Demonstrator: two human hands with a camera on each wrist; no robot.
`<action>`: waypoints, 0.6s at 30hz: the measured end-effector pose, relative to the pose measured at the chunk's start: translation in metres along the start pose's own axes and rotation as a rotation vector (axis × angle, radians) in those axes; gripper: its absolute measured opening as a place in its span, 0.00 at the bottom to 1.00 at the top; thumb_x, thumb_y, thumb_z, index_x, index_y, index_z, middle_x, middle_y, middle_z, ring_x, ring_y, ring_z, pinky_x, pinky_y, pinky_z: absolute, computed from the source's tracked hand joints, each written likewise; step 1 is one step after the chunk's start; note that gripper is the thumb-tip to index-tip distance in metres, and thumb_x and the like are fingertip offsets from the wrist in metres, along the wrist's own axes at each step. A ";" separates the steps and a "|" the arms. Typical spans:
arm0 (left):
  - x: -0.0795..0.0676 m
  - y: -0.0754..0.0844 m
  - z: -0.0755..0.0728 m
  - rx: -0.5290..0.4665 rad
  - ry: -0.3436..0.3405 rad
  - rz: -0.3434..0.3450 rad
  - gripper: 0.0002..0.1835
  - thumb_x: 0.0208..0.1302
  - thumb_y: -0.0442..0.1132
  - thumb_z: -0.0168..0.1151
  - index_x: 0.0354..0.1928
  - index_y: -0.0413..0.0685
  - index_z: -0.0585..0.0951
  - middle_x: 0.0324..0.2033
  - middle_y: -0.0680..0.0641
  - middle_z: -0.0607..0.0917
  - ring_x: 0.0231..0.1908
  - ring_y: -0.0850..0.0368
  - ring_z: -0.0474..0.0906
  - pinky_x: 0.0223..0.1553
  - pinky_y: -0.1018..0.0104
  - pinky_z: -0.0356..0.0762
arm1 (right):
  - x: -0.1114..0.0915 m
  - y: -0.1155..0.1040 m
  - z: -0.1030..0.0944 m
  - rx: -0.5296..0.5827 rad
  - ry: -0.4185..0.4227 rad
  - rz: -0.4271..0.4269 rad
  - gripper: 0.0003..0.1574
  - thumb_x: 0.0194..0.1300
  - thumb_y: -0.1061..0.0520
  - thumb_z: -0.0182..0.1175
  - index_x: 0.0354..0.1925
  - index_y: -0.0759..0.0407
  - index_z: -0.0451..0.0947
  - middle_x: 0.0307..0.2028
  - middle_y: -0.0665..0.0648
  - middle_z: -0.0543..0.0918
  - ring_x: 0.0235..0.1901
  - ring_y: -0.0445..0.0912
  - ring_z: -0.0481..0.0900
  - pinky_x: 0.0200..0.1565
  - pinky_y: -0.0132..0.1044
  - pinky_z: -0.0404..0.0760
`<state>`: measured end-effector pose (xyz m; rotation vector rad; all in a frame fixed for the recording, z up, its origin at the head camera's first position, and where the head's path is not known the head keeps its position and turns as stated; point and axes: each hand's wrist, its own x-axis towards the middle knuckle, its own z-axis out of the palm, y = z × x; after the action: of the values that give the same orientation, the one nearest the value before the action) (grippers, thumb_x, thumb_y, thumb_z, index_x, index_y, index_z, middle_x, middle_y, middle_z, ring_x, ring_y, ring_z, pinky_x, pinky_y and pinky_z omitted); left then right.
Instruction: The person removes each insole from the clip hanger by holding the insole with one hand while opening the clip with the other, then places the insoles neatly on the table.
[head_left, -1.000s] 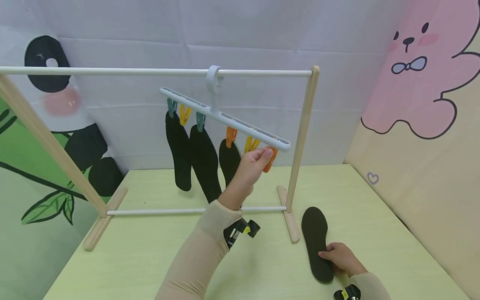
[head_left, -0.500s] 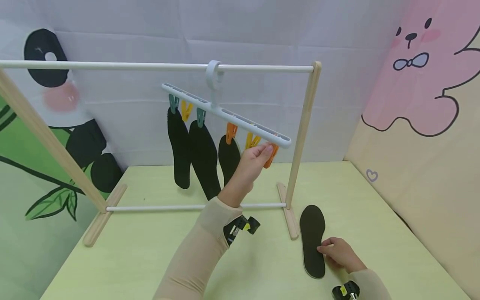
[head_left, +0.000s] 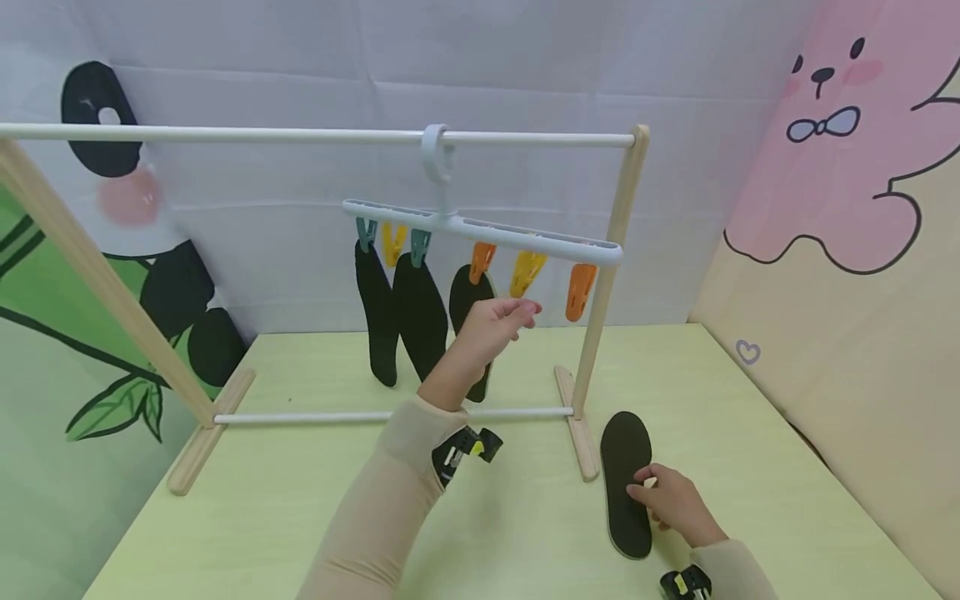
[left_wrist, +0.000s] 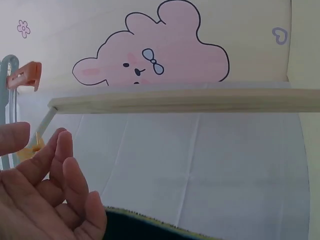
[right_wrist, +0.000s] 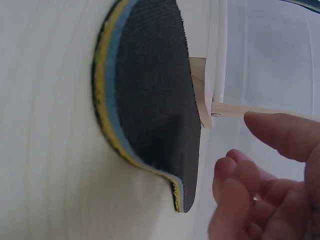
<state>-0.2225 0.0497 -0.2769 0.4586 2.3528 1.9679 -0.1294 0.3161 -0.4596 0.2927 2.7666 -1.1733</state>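
My left hand (head_left: 487,329) is in the air just below the yellow clip (head_left: 528,275) of a pale blue hanger (head_left: 540,243), its thumb and fingers apart with nothing between them in the left wrist view. At the hanger's right end an orange clip (head_left: 581,292) dangles loose. Three black insoles (head_left: 377,321) hang from other clips; my left hand partly covers the nearest. Another black insole (head_left: 627,500) lies on the table, its yellow and blue layered edge (right_wrist: 107,95) showing in the right wrist view. Beside its inner curve my right hand (head_left: 675,504) hovers, thumb and fingers spread.
A wooden rack carries the hanger on its white top rod (head_left: 262,133). Its right post (head_left: 618,217) and wooden foot (head_left: 576,425) stand close to the loose insole, and a lower white rod (head_left: 300,418) spans the pale table (head_left: 285,517).
My left hand has let go of the orange end clip and moved left. The hanger's right end has swung up and back. My right hand has loosened from the insole, which has shifted slightly.
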 end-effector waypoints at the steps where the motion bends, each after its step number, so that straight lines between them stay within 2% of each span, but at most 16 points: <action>1: 0.000 0.000 -0.002 0.007 0.016 -0.001 0.15 0.73 0.39 0.54 0.48 0.33 0.83 0.40 0.39 0.84 0.46 0.50 0.75 0.48 0.62 0.74 | 0.000 0.000 0.000 0.011 -0.004 0.000 0.16 0.63 0.60 0.61 0.45 0.70 0.74 0.20 0.54 0.71 0.15 0.44 0.68 0.21 0.37 0.74; 5: 0.002 -0.001 -0.011 -0.005 0.161 0.029 0.15 0.72 0.39 0.56 0.37 0.31 0.84 0.32 0.43 0.83 0.37 0.55 0.74 0.40 0.68 0.72 | -0.002 0.001 0.001 0.070 -0.021 -0.007 0.16 0.63 0.60 0.61 0.46 0.70 0.74 0.18 0.54 0.69 0.12 0.43 0.64 0.20 0.36 0.69; 9: 0.005 -0.002 -0.016 -0.017 0.312 0.112 0.13 0.70 0.37 0.57 0.35 0.30 0.82 0.36 0.40 0.83 0.36 0.54 0.72 0.37 0.67 0.68 | -0.003 0.001 0.002 0.104 -0.027 -0.016 0.17 0.64 0.60 0.61 0.46 0.71 0.74 0.15 0.53 0.67 0.12 0.42 0.63 0.20 0.35 0.67; 12: 0.008 0.000 -0.018 -0.004 0.361 0.133 0.12 0.70 0.36 0.56 0.44 0.32 0.81 0.44 0.38 0.79 0.40 0.52 0.71 0.39 0.66 0.68 | -0.003 0.000 0.003 0.097 -0.026 -0.018 0.16 0.64 0.59 0.60 0.46 0.71 0.75 0.16 0.53 0.67 0.12 0.43 0.63 0.20 0.35 0.68; 14: 0.011 0.001 -0.018 -0.004 0.375 0.118 0.14 0.70 0.36 0.56 0.52 0.35 0.78 0.48 0.39 0.76 0.41 0.50 0.69 0.40 0.64 0.69 | -0.003 -0.001 0.003 0.094 -0.026 -0.019 0.16 0.64 0.59 0.60 0.46 0.70 0.75 0.17 0.53 0.67 0.13 0.43 0.64 0.20 0.35 0.68; 18: 0.015 0.004 -0.019 -0.012 0.358 0.064 0.21 0.71 0.37 0.56 0.63 0.42 0.72 0.59 0.40 0.70 0.55 0.45 0.66 0.56 0.54 0.70 | -0.004 -0.002 0.003 0.101 -0.032 -0.027 0.15 0.64 0.60 0.60 0.45 0.70 0.75 0.17 0.54 0.68 0.13 0.43 0.65 0.20 0.36 0.70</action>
<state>-0.2397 0.0360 -0.2670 0.1941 2.5513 2.2570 -0.1260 0.3121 -0.4601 0.2446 2.6967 -1.3153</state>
